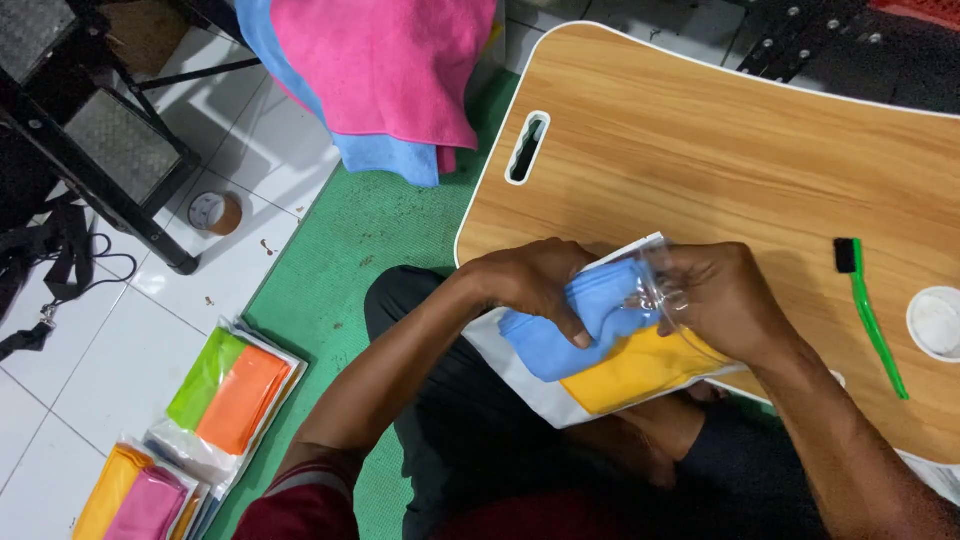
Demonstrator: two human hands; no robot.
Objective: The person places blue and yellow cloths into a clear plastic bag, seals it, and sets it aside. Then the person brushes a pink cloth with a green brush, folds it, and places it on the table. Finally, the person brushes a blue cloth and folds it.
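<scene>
- Under both hands and stretching off past the right grip is the wooden worktop (700,150), rounded corners, with a slot-shaped handle cutout (527,148) up and to the left of the left grip.
- Below the worktop there's a green mat (340,260) on the white tile floor (120,350), way over on the left grip's side.
- Up above the left grip, well apart from it, a pile of cloths hangs down: a pink cloth (390,60) over a blue one (385,155).
- Far down-left of the left grip, on the floor, sit finished packs: one with green and orange cloths (230,385), and another with yellow and pink cloths (135,495) just below it.
- Right between the two grips is the clear plastic bag (600,350), lying at the near edge of the worktop, over the person's lap. A yellow cloth (640,370) is already inside, just under the right grip.
- The left hand (530,285) is closed round a folded blue cloth (590,320), which sits at the bag's mouth, partly in.
- The right hand (725,300) is pinching the bag's open edge, fingers closed on the plastic.
- Off to the right of the right grip, near but not touching, lies a green-handled brush (872,318) with black bristles.
- Just past that, a small white round lid (937,323) at the frame edge.
- Far left of the left grip, a roll of brown tape (215,213) on the tiles.
</scene>
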